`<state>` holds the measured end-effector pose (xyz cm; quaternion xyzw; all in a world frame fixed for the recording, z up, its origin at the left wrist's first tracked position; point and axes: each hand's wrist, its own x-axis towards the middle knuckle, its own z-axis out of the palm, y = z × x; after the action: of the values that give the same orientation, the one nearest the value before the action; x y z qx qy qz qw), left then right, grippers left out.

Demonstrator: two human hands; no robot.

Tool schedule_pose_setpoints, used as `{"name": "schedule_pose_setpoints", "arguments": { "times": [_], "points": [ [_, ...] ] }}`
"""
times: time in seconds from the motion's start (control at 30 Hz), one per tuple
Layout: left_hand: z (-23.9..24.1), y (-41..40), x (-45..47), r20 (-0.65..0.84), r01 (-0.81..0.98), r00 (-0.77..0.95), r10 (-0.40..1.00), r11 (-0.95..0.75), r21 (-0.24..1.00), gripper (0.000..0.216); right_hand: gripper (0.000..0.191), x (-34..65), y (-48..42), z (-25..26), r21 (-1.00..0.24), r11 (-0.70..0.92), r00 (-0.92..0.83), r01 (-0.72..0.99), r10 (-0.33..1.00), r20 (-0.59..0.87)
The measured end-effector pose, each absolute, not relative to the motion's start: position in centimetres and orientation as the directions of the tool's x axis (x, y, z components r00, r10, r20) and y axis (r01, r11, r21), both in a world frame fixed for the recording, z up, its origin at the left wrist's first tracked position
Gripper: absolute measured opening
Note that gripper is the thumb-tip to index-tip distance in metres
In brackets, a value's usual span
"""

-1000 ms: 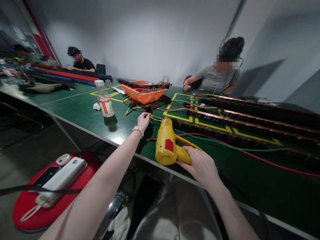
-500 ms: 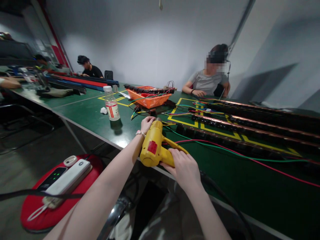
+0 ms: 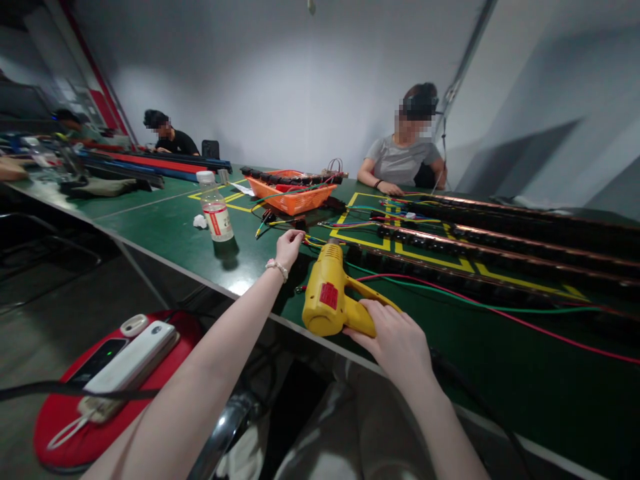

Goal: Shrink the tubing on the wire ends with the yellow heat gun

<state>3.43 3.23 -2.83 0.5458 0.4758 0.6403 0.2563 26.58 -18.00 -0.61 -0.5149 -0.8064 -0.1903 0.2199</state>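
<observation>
My right hand (image 3: 400, 337) is wrapped round the handle of a yellow heat gun (image 3: 323, 290), which has a red label on its side. The nozzle points away from me, toward the near end of a long dark strip (image 3: 425, 267) with wires. Just left of the nozzle, my left hand (image 3: 289, 248) is closed in a pinch on thin coloured wires (image 3: 315, 242) that run toward that strip. Its fingertips are partly hidden. A green wire (image 3: 450, 297) and a red wire (image 3: 505, 313) trail across the table to the right of the gun.
An orange basket (image 3: 295, 200) with dark parts stands beyond my hands. A plastic bottle (image 3: 217, 213) and crumpled white paper (image 3: 200, 221) are to the left. More strips (image 3: 525, 250) lie at right. A co-worker (image 3: 403, 160) sits opposite. A red stool (image 3: 55, 427) carries white devices.
The heat gun has moved right, away from my left hand, uncovering more of the wires. My left hand stays about where it was on the table. The view has turned slightly right.
</observation>
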Motion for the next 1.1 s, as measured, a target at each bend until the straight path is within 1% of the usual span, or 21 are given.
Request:
{"name": "schedule_pose_setpoints", "arguments": {
  "times": [0.17, 0.53, 0.63, 0.87, 1.1],
  "points": [
    [-2.8, 3.2, 3.6, 0.43, 0.201, -0.282, 0.858, -0.385, 0.901, 0.016, 0.043, 28.0, -18.4, -0.7, 0.082, 0.364, -0.345, 0.928, 0.752, 0.562],
    [-2.9, 3.2, 3.8, 0.397, 0.193, -0.298, 0.868, -0.352, 0.916, 0.015, 0.047, 26.8, -18.2, -0.9, 0.128, 0.382, -0.381, 0.915, 0.72, 0.58],
    [-2.6, 2.9, 3.8, 0.403, 0.202, -0.291, 0.868, -0.356, 0.912, 0.014, 0.046, 25.3, -18.1, -0.8, 0.121, 0.397, -0.389, 0.91, 0.714, 0.582],
    [-2.4, 3.1, 3.4, 0.37, 0.208, -0.271, 0.888, -0.321, 0.924, 0.014, 0.048, 22.1, -17.6, -0.6, 0.087, 0.424, -0.403, 0.902, 0.748, 0.527],
    [-2.7, 3.4, 2.9, 0.388, 0.228, -0.251, 0.887, -0.335, 0.914, 0.017, 0.052, 21.9, -17.5, -0.8, 0.06, 0.436, -0.4, 0.898, 0.753, 0.523]
  ]
}}
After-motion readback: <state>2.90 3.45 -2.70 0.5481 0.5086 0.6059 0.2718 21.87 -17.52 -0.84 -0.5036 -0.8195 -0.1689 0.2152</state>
